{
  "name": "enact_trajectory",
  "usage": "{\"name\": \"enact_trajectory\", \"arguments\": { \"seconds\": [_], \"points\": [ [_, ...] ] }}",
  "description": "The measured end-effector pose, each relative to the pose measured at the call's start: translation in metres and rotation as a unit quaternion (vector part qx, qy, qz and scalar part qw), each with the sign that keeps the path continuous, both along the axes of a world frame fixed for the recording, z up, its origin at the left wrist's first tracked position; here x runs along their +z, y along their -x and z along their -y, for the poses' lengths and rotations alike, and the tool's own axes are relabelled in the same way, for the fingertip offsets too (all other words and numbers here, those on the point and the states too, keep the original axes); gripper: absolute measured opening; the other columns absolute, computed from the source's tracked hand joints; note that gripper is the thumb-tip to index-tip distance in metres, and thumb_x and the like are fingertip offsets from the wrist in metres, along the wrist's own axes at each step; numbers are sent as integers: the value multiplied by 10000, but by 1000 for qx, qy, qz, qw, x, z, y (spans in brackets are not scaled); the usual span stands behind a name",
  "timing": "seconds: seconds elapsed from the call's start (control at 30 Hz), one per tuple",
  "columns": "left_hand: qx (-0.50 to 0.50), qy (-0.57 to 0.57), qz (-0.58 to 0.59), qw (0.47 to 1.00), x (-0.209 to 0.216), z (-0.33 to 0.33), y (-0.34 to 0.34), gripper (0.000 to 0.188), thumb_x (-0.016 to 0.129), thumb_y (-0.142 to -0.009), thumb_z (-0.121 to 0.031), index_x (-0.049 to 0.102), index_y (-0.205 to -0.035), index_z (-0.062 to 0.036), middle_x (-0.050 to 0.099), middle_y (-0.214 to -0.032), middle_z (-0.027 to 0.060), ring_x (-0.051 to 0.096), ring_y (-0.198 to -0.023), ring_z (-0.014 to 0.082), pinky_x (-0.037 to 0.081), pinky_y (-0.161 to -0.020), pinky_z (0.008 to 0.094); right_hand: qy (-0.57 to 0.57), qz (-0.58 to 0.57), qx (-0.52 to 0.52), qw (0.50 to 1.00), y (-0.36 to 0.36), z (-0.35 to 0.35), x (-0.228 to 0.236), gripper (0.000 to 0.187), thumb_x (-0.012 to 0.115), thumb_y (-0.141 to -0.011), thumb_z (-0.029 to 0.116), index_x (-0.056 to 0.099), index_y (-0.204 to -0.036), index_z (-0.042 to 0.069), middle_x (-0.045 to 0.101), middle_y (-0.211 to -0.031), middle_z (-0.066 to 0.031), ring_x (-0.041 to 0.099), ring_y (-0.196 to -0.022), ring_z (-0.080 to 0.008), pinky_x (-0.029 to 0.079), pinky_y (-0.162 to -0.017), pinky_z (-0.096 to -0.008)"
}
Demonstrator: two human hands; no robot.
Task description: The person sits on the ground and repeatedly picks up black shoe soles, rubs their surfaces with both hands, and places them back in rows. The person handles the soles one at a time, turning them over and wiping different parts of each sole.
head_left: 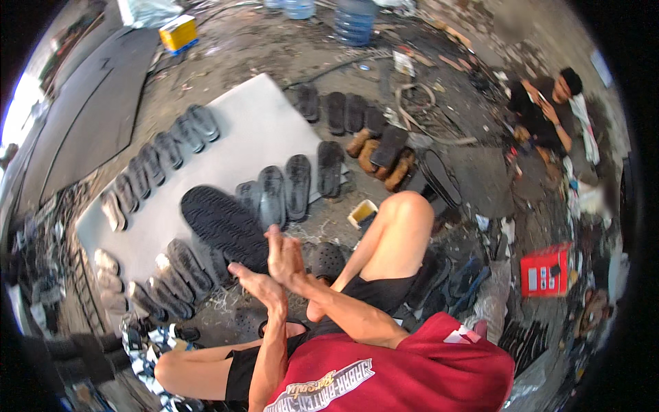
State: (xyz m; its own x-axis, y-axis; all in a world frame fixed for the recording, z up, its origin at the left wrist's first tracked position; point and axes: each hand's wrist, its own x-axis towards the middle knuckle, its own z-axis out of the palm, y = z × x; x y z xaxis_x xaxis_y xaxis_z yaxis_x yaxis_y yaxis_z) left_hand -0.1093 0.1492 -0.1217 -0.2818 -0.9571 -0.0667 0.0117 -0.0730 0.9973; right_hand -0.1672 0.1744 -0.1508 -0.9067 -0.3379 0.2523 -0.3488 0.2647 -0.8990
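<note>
A black slipper sole (226, 223) with a wavy tread is raised in front of me, tread side up. My left hand (261, 287) is closed on its near end from below. My right hand (285, 261) grips the same end from the right side, with its fingers pointing up along the edge. Whatever part lies between the palms is hidden. Just beyond the sole, several dark fuzzy insoles (297, 187) lie in a row across a pale sheet (254, 110). More dark insoles (185, 268) are lined up to the left of my hands.
Another row of insoles (141, 177) runs along the sheet's far left edge. Brown pieces (367, 156) and a yellow tub (362, 213) are beyond my right knee. A red box (546, 271) stands at the right. Farther off, a person (549, 110) sits, and blue water jugs (355, 22) stand.
</note>
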Motion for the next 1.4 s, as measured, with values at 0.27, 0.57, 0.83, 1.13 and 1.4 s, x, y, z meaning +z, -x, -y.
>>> {"name": "enact_trajectory", "arguments": {
  "seconds": [0.27,0.57,0.83,1.13,1.4],
  "points": [
    [-155,-55,-59,985,24,36,43,743,238,-1189,-538,616,-1388,69,716,-1284,136,676,-1125,245,523,-1049,370,183,196,176,947,35,-29,58,678,410,-1141,595,435,-1501,20,592,-1201,-98,532,-1111,-165,442,-972,-360],
    [-511,-15,64,857,47,-20,88,797,241,-1155,-638,672,-1114,32,697,-944,106,651,-812,198,522,-758,339,250,9,41,967,169,-203,183,957,847,-923,335,312,-1668,63,599,-1454,-134,608,-1225,-238,487,-1089,-399],
    [-436,-137,231,859,-107,29,-50,551,488,-1156,-435,727,-951,18,707,-744,69,648,-642,139,520,-625,302,-343,10,-155,926,350,-466,11,1036,881,-748,272,399,-1618,-16,532,-1568,-289,519,-1451,-437,418,-1198,-485],
    [-359,-140,274,881,-104,18,-68,375,626,-1110,-314,703,-1026,43,730,-794,61,650,-704,112,538,-651,306,-687,154,-107,702,386,-360,19,1239,968,-766,358,224,-1700,27,461,-1634,-286,446,-1505,-470,396,-1231,-566],
    [-379,-176,236,877,-94,27,-31,376,707,-1063,-300,712,-857,15,634,-661,50,518,-651,101,456,-578,351,-447,10,342,826,408,77,-26,633,760,-988,394,557,-1485,59,704,-1351,-259,700,-1245,-388,559,-1020,-473]
  ]
}}
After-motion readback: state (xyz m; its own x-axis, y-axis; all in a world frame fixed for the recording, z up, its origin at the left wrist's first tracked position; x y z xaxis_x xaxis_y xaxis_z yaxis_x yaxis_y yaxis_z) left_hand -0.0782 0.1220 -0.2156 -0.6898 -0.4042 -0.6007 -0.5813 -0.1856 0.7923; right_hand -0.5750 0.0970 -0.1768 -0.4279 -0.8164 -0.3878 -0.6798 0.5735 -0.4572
